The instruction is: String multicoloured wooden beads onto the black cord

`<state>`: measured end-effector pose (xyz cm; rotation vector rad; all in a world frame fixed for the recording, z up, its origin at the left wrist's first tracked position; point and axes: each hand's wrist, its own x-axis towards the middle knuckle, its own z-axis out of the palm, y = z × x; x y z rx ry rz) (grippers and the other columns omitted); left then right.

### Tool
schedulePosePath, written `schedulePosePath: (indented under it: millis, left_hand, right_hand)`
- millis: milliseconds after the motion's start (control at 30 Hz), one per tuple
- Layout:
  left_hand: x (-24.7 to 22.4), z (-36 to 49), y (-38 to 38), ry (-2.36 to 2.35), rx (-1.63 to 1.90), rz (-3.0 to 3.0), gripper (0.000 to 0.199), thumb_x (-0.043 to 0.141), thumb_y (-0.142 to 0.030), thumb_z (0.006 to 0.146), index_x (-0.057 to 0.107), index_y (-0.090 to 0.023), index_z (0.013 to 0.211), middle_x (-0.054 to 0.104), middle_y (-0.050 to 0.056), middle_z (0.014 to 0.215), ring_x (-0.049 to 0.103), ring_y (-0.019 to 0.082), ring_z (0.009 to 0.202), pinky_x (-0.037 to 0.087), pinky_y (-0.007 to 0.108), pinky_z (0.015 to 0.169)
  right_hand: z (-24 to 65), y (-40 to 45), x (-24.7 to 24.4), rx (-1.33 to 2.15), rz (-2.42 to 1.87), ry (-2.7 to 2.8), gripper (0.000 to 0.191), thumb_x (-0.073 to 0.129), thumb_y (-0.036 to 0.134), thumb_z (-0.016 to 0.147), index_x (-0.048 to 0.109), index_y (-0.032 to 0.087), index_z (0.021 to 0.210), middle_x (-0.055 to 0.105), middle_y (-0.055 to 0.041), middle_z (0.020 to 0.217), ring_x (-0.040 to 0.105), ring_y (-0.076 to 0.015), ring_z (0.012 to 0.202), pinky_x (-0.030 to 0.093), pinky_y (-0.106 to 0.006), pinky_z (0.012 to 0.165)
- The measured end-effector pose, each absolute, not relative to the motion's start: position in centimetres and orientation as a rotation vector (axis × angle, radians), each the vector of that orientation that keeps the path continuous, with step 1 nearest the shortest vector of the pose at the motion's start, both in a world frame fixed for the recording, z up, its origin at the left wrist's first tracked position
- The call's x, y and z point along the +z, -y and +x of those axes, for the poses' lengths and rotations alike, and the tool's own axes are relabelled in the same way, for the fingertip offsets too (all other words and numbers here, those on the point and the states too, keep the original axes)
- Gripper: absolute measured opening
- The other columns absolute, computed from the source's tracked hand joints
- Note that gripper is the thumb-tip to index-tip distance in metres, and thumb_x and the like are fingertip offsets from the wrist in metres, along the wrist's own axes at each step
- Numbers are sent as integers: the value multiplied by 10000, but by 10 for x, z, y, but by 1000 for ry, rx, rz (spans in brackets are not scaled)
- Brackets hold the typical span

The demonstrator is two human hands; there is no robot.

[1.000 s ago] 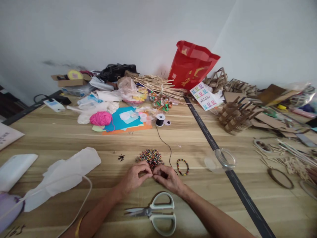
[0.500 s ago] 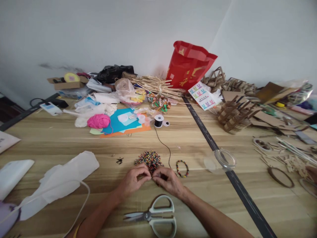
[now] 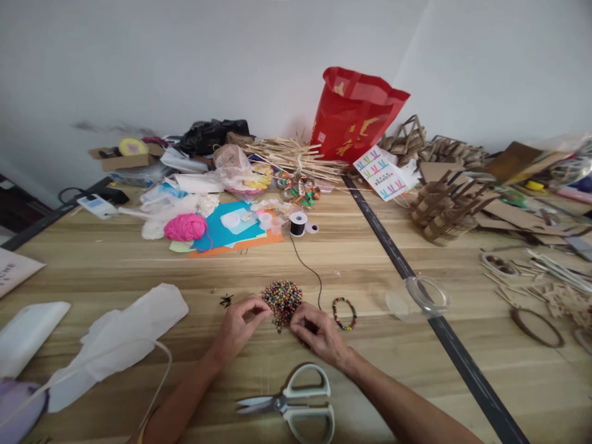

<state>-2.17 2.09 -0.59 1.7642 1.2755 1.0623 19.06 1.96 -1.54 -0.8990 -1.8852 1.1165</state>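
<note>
Small multicoloured beads (image 3: pixel 282 297) lie in a pile between my hands. My left hand (image 3: pixel 243 324) is at the pile's left edge, thumb and forefinger pinched on something too small to make out. At the pile's lower right, my right hand (image 3: pixel 319 330) is closed, its fingertips together; what they hold is hidden. Black cord (image 3: pixel 311 269) runs from a spool (image 3: pixel 298 224) down to behind my right hand. A beaded ring (image 3: pixel 345 313) lies to the right of that hand. Below both hands, white-handled scissors (image 3: pixel 287 404) rest with their blades pointing left.
Short black pieces (image 3: pixel 226 300) lie left of the beads. A white sheet (image 3: pixel 120 339) and pale cable are at the left. Pink yarn (image 3: pixel 185 227), coloured paper (image 3: pixel 226 225) and a red bag (image 3: pixel 356 114) stand farther back. Clear rings (image 3: pixel 428 296) and small woven baskets (image 3: pixel 444 213) are at the right.
My hands have moved apart from where their fingertips met, my left one to the left and slightly up. More of the bead pile shows between them. The view has shifted slightly.
</note>
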Motion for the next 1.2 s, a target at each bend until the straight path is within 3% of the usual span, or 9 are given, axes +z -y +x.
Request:
schedulePosePath:
  millis: [667,1000,1200]
  left_hand:
    - [-11,-33,-22,-1428,814,2247,150,564,-107,804,680,-192,763,654,39,778,608,184,764,460,275,704]
    - [-16,-40,-27,-1488,956,2142,150,540,-127,806,671,-190,769,648,28,763,613,164,726,479,264,697]
    - [-21,-46,-32,-1517,1050,2049,166,529,-162,814,692,-187,841,661,49,839,632,185,805,500,286,745]
  right_hand:
    - [188,-18,-12,1187,-978,1837,161,546,245,849,575,164,713,520,2,653,469,-120,614,370,-221,572]
    - [189,-18,-16,1184,-995,1849,148,556,239,844,585,164,719,528,3,653,471,-114,603,358,-209,534]
    - [189,-18,-18,1209,-987,1837,147,554,231,843,579,162,715,526,7,630,466,-108,576,354,-203,512]
